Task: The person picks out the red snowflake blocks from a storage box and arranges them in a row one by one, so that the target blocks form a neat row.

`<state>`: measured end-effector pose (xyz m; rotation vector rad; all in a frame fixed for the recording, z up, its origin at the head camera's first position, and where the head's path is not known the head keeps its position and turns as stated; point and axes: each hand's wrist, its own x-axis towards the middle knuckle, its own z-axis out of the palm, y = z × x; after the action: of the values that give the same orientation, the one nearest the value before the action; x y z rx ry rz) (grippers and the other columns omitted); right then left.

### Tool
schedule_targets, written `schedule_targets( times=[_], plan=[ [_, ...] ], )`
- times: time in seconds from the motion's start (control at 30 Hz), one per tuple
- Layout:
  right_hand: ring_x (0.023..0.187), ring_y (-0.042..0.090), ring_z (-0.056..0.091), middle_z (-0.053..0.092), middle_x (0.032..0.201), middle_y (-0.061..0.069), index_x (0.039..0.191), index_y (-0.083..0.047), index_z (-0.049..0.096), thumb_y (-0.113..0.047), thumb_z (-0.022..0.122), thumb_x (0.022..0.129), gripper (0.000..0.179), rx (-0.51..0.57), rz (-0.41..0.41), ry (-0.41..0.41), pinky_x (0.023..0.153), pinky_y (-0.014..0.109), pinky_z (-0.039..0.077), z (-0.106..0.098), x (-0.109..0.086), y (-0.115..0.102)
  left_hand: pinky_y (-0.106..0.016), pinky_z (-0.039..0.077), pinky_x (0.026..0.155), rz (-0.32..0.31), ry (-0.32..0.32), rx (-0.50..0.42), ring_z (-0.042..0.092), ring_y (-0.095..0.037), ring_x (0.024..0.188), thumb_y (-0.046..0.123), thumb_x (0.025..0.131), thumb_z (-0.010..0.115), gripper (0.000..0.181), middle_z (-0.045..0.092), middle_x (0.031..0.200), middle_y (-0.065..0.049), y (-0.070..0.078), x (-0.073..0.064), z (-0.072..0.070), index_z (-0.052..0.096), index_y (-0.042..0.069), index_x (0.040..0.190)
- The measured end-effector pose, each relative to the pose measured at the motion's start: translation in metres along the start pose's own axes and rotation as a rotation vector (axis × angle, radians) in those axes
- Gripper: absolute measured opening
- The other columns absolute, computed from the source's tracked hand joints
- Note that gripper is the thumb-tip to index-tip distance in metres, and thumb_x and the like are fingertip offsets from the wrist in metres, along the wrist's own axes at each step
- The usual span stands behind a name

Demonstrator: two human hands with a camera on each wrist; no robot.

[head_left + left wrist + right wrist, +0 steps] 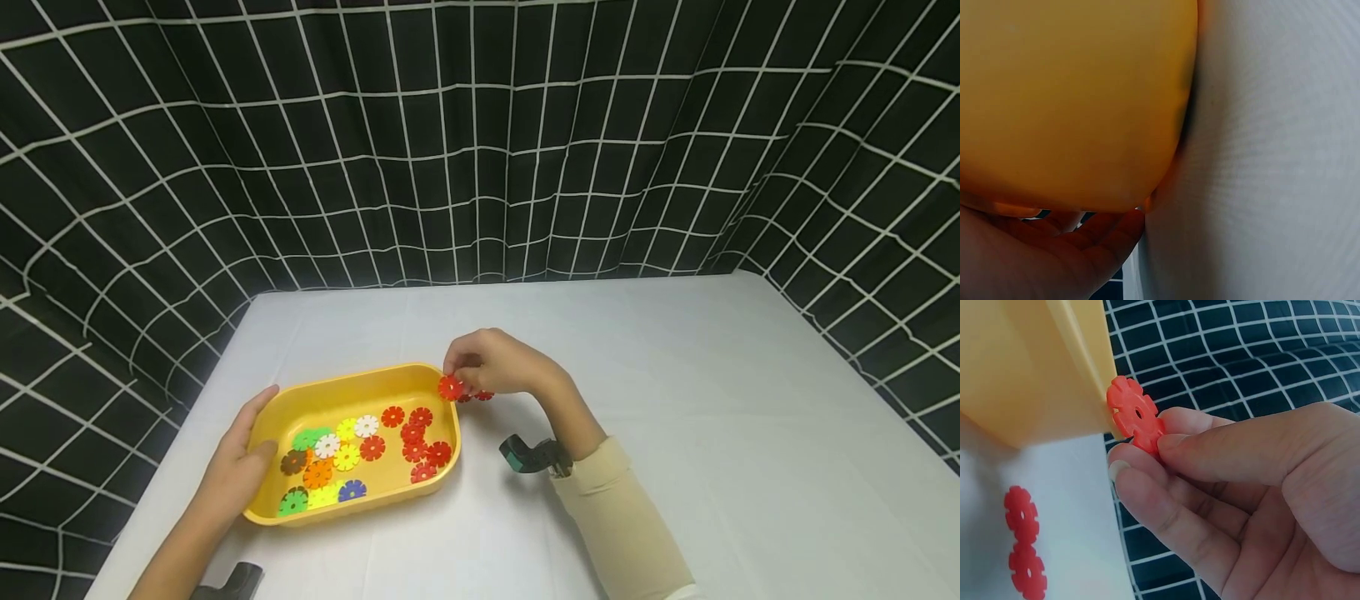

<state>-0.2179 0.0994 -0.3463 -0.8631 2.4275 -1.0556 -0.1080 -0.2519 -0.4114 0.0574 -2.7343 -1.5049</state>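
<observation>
Between thumb and fingertips, my right hand (495, 360) pinches a red notched plastic disc (1130, 407) at the right end of a yellow tray (352, 381). In the right wrist view the disc appears just beside the tray's outer wall (1035, 369); whether they touch is hard to tell. My left hand (238, 467) grips the tray's left end, thumb over the rim and fingers along the outside. Several red discs (372, 448) lie in the tray's right part. Green, yellow, white, orange, brown and blue discs (352, 490) are grouped toward its left.
Outside the tray, two red discs (1021, 515) lie end to end on the white table (675, 400), partly behind the right hand in the head view. Each wrist wears a dark camera mount (528, 454). A black curtain with white grid lines (495, 150) surrounds the table's back and sides.
</observation>
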Motion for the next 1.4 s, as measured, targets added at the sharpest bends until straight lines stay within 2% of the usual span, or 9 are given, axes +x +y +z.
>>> schedule_targets(
  times=[0.1,0.23,0.33,0.5,0.77,0.93,1.2,1.4],
  plan=[
    [0.073,0.032,0.067,0.069,0.083,0.002,0.094,-0.007,0.071,0.005,0.061,0.094,0.016,-0.005,0.012,0.001,0.066,0.036,0.061,-0.003,-0.001,0.003,-0.071,0.015,0.112,0.000,-0.001,-0.005,0.016,-0.051,0.146,-0.009,0.093,0.041,0.074,0.020,0.161,-0.025,0.000,0.000,0.000,0.018,0.011,0.161],
    [0.072,0.024,0.064,0.069,0.083,0.002,0.094,-0.008,0.071,0.005,0.061,0.093,0.016,-0.035,0.028,0.012,0.065,0.028,0.058,-0.006,-0.001,0.006,-0.071,0.015,0.112,0.003,-0.002,-0.008,0.016,-0.051,0.146,-0.009,0.093,0.041,0.074,0.020,0.161,-0.025,0.000,0.000,0.000,0.018,0.010,0.161],
    [0.073,0.020,0.061,0.068,0.082,0.000,0.094,-0.009,0.072,0.004,0.062,0.093,0.016,-0.063,0.044,0.027,0.066,0.026,0.057,-0.008,-0.002,0.009,-0.071,0.015,0.112,0.003,-0.002,-0.003,0.016,-0.051,0.146,-0.009,0.093,0.041,0.074,0.020,0.162,-0.025,0.001,0.000,0.000,0.018,0.010,0.161],
    [0.078,0.020,0.059,0.067,0.082,-0.001,0.092,-0.011,0.072,0.002,0.062,0.092,0.016,-0.096,0.072,0.033,0.069,0.027,0.056,-0.010,-0.002,0.016,-0.072,0.015,0.112,0.003,-0.002,0.000,0.016,-0.051,0.146,-0.009,0.093,0.041,0.074,0.020,0.162,-0.025,0.001,0.000,0.000,0.019,0.010,0.161],
    [0.077,0.019,0.058,0.068,0.078,0.001,0.087,-0.009,0.072,0.007,0.061,0.089,0.019,-0.120,0.103,0.010,0.070,0.028,0.054,-0.013,-0.004,0.027,-0.072,0.016,0.112,0.005,-0.001,0.003,0.016,-0.050,0.146,-0.008,0.094,0.042,0.074,0.020,0.162,-0.024,0.000,0.000,0.000,0.018,0.011,0.161],
    [0.081,0.020,0.058,0.068,0.080,0.001,0.086,-0.008,0.072,0.005,0.062,0.089,0.017,-0.164,0.163,0.009,0.074,0.028,0.055,-0.013,-0.004,0.030,-0.072,0.018,0.111,-0.002,-0.003,0.006,0.017,-0.050,0.146,-0.008,0.094,0.042,0.074,0.020,0.162,-0.024,-0.001,0.000,0.001,0.018,0.011,0.161],
    [0.082,0.021,0.058,0.068,0.082,0.002,0.086,-0.010,0.073,0.003,0.065,0.090,0.016,-0.236,0.302,0.023,0.074,0.030,0.055,-0.011,-0.003,0.042,-0.071,0.017,0.112,0.001,-0.005,0.005,0.017,-0.050,0.146,-0.008,0.094,0.042,0.074,0.020,0.162,-0.024,0.000,0.001,0.001,0.018,0.011,0.161],
    [0.080,0.021,0.057,0.067,0.080,0.002,0.083,-0.010,0.072,0.006,0.063,0.088,0.019,-0.247,0.348,0.032,0.070,0.029,0.054,-0.010,-0.003,0.047,-0.072,0.018,0.111,-0.007,-0.010,0.005,0.017,-0.050,0.146,-0.007,0.094,0.042,0.074,0.020,0.162,-0.024,-0.001,0.001,0.000,0.017,0.012,0.161]
  ],
)
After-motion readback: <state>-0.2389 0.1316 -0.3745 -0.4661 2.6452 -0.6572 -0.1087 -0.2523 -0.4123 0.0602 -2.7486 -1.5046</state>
